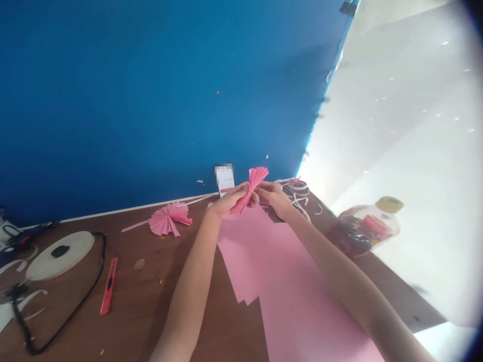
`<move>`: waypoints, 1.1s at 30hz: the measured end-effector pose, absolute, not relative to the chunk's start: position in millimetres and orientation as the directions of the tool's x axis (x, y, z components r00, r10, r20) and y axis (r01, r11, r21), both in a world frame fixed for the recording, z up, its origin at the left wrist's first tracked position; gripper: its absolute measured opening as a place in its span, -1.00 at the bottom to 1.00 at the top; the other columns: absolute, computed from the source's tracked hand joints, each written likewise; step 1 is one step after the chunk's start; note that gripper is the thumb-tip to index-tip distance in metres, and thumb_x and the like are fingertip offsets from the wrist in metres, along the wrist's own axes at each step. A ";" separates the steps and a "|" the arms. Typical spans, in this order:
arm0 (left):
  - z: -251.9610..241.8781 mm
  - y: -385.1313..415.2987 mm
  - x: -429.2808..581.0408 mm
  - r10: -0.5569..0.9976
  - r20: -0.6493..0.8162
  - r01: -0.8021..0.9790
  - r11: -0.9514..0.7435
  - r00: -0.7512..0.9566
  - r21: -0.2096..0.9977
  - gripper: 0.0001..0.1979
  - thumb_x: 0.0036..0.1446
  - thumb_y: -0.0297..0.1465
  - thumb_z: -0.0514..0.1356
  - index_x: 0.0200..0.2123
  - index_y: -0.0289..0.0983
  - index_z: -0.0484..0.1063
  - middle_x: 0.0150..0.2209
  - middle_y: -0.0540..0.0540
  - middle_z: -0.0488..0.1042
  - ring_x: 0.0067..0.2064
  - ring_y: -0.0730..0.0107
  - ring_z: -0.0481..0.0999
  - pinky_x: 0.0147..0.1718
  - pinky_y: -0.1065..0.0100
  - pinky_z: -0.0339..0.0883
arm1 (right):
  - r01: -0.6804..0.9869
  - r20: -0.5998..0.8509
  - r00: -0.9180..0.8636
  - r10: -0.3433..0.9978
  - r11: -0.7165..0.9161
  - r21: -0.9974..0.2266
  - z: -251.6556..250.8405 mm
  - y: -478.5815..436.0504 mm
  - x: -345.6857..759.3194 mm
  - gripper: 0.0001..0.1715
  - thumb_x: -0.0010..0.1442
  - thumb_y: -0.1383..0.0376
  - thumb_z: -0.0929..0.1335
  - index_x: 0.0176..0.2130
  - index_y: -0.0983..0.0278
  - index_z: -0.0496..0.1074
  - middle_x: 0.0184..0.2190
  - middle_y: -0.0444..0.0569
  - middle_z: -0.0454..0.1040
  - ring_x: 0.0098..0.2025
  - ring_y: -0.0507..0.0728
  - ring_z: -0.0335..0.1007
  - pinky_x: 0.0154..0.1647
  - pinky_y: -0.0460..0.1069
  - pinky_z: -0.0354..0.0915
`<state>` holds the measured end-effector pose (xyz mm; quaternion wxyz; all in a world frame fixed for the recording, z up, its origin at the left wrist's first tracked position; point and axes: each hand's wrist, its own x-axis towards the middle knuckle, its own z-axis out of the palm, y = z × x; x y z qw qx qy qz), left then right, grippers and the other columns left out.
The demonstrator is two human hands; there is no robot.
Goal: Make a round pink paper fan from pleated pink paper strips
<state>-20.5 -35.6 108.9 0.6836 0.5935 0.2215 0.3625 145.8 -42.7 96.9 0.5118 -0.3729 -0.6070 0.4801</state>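
Note:
A pleated pink paper fan (253,185) is pinched at its middle between my two hands, its folds spreading at the upper end. My left hand (234,200) grips it from the left, fingers closed around the lower part. From the right, my right hand (272,195) has its fingers closed at the fan's middle; its fingertips are partly hidden behind the paper. Under my hands and forearms lie flat pink paper sheets (287,281). Left of my hands, another pleated pink paper piece (168,220), opened out wide, rests on the table.
A red box cutter (109,286), a white tape roll (62,255) and a black cable (81,304) lie on the brown table (139,322) at left. A phone (225,180) leans on the blue wall. White strips (300,193) and a yellow-lidded jar (366,226) are at right.

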 end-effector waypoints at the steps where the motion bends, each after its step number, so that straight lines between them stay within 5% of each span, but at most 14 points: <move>1: 108.1 -35.6 -19.1 0.755 0.121 -0.231 0.042 0.644 0.972 -0.65 0.14 -0.14 0.12 -0.18 -0.30 0.38 -0.42 -0.12 0.46 -0.34 0.38 0.46 -0.28 0.35 0.30 | -0.085 0.257 -0.229 0.939 0.243 -0.966 97.8 -43.6 145.7 -0.60 0.05 0.09 0.34 -0.24 0.35 0.46 -0.59 -0.12 0.38 -0.53 0.03 0.31 -0.49 -0.06 0.21; 11: 92.2 -28.8 -17.6 0.744 0.112 -0.262 0.088 0.658 0.961 -0.66 0.12 -0.22 0.18 -0.09 -0.29 0.37 -0.40 -0.12 0.46 -0.33 0.41 0.47 -0.27 0.36 0.28 | -0.212 0.194 -0.268 0.944 0.138 -0.967 94.1 -37.2 153.2 -0.72 0.01 0.18 0.39 -0.30 0.33 0.41 -0.64 -0.15 0.33 -0.60 0.00 0.25 -0.56 -0.08 0.18; 18: 87.6 -19.2 -16.6 0.792 0.122 -0.366 0.134 0.598 0.921 -0.86 0.13 -0.39 0.12 -0.27 -0.34 0.38 -0.51 -0.03 0.35 -0.55 0.58 0.29 -0.52 0.46 0.14 | -0.239 0.148 -0.267 0.952 0.084 -0.967 88.5 -31.2 154.9 -0.71 -0.02 0.19 0.43 -0.29 0.29 0.41 -0.69 -0.27 0.09 -0.68 -0.12 -0.21 -0.71 -0.12 -0.28; 24: 88.1 -15.7 -19.1 0.809 0.155 -0.381 0.091 0.567 0.920 -0.87 0.10 -0.43 0.05 -0.47 -0.33 0.30 -0.55 -0.05 0.35 -0.58 0.56 0.25 -0.57 0.46 0.10 | -0.308 0.144 -0.303 0.942 0.047 -0.950 88.2 -32.1 153.4 -0.69 0.06 0.16 0.40 -0.22 0.28 0.42 -0.67 -0.31 -0.03 -0.65 -0.11 -0.27 -0.68 -0.11 -0.30; 33: 82.4 -18.9 -20.1 0.724 0.038 -0.322 0.258 0.689 0.911 -0.83 0.13 -0.37 0.07 -0.44 -0.33 0.33 -0.67 0.02 0.20 -0.66 0.59 0.11 -0.62 0.47 0.05 | -0.307 0.139 -0.305 0.942 0.040 -0.951 82.6 -29.8 150.5 -0.65 0.02 0.06 0.42 -0.34 0.25 0.34 -0.67 -0.32 -0.08 -0.66 -0.11 -0.31 -0.70 -0.12 -0.31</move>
